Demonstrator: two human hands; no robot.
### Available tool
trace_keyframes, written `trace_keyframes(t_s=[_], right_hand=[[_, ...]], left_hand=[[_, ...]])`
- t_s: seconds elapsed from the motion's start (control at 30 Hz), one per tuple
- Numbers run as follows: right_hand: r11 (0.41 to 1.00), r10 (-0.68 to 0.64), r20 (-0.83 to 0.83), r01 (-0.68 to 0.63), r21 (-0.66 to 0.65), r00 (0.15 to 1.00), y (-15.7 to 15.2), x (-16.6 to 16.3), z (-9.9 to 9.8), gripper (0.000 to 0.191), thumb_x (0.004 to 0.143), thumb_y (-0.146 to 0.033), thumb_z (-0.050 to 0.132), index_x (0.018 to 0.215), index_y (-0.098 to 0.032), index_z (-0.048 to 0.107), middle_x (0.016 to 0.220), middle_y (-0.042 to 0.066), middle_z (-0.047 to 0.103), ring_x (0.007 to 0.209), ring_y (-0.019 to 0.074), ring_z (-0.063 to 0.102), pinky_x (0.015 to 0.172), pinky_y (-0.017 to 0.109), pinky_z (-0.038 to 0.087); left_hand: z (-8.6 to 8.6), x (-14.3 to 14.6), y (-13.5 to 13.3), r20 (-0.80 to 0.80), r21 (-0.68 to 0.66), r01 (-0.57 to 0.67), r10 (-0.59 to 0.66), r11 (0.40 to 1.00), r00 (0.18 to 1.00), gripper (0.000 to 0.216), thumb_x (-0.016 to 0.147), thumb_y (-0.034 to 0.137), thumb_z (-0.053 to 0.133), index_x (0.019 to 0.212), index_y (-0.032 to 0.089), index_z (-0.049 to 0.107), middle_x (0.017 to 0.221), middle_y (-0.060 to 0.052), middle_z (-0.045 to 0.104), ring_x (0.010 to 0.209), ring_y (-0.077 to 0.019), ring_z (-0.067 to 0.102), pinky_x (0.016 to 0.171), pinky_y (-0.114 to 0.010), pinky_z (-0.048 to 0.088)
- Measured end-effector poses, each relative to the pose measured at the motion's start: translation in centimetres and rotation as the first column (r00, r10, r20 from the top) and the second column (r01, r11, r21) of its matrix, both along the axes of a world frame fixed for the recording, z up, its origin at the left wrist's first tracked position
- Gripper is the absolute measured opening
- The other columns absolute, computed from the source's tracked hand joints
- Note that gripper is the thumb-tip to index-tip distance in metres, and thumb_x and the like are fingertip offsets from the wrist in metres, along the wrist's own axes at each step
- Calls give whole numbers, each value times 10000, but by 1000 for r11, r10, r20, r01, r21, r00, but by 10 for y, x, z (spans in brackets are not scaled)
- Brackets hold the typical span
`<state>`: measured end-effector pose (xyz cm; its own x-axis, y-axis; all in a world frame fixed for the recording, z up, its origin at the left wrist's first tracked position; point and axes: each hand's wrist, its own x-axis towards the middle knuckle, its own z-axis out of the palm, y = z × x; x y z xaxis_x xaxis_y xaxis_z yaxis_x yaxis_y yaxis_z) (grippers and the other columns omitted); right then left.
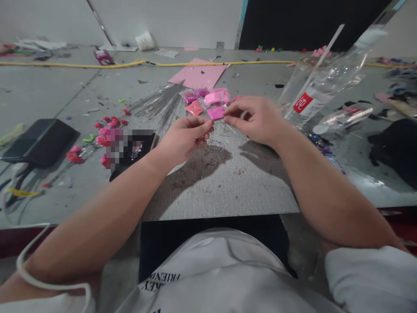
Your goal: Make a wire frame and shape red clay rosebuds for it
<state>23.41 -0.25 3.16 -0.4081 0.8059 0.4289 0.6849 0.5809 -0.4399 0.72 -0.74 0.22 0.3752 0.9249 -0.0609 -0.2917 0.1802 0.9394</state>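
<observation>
My left hand (185,137) and my right hand (257,118) hover close together over a grey work mat (221,182), each with fingers pinched. Between the fingertips there seems to be a thin wire or a tiny piece, too small to name. Just beyond the hands lie small clear bags of pink, magenta and orange clay (208,102). A bundle of thin silver wires (163,104) fans out to the left of the bags. Small red and pink clay flowers (109,130) lie scattered further left.
A clear plastic bottle with a red label (312,91) lies tilted at right, with a white stick beside it. A pink sheet (198,74) lies at the back. A black case (39,141) sits at left, a dark phone (137,150) near my left wrist. A yellow cord (81,65) crosses the far table.
</observation>
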Motion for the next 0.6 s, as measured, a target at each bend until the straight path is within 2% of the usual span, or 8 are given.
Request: trace_keyframes(t_s=[0.03,0.07,0.13,0.17,0.23,0.4,0.5,0.6], right_hand=[[989,-121,147,132,-69,982,0,9,5,187,927,-415,726,918,-228,738,890,55,742,781,218,646,697,364,458],[953,-222,316,273,-128,922,0,19,9,240,897,-457,747,888,-218,726,875,67,736,763,229,637,675,370,434],[837,-257,621,492,-240,740,0,37,11,380,798,-570,810,860,-210,705,854,81,713,748,254,621,632,374,396],[808,-244,666,527,-261,704,0,46,10,402,746,-567,851,788,-201,690,783,83,689,718,259,612,612,373,376],[778,-220,700,555,-294,679,-1,58,5,376,721,-510,880,708,-203,663,704,68,653,688,247,603,608,366,364],[775,-219,623,521,-357,751,-6,63,-13,187,728,-249,760,682,-221,580,619,23,593,609,211,568,564,342,346],[822,-235,580,478,-310,780,-10,54,-22,152,710,-189,688,698,-225,540,660,47,605,644,231,594,567,351,381],[879,-240,511,408,-245,825,-12,46,-29,119,746,-193,644,854,-219,601,898,104,680,857,285,670,697,383,498]], left_hand=[[-2,-1,2,-17,-1,-27,27,1000,999,145,908,159,768,780,144,701,721,11,601,592,-47,540,531,-161,438],[-3,-1,4,-34,3,-52,52,999,998,140,907,162,767,784,148,703,735,7,606,605,-51,543,546,-166,444],[-7,-1,7,-62,15,-82,83,996,995,135,916,157,750,788,149,708,745,1,608,623,-57,548,567,-172,446],[-9,-1,9,-73,15,-90,90,996,993,135,919,147,739,787,147,710,741,0,604,625,-59,547,570,-175,440],[-12,1,11,-95,-3,-98,98,995,991,129,916,125,728,790,145,719,743,-1,605,630,-60,547,580,-180,434],[-16,4,8,-120,-26,-90,87,996,989,101,883,105,751,793,150,745,765,0,628,668,-64,574,651,-191,464],[-15,3,6,-96,-15,-88,86,996,992,65,856,128,788,808,152,751,755,4,630,648,-68,570,632,-201,464],[-11,2,6,-46,-2,-120,120,993,992,65,848,147,802,821,152,743,727,12,614,621,-65,552,598,-198,450]])
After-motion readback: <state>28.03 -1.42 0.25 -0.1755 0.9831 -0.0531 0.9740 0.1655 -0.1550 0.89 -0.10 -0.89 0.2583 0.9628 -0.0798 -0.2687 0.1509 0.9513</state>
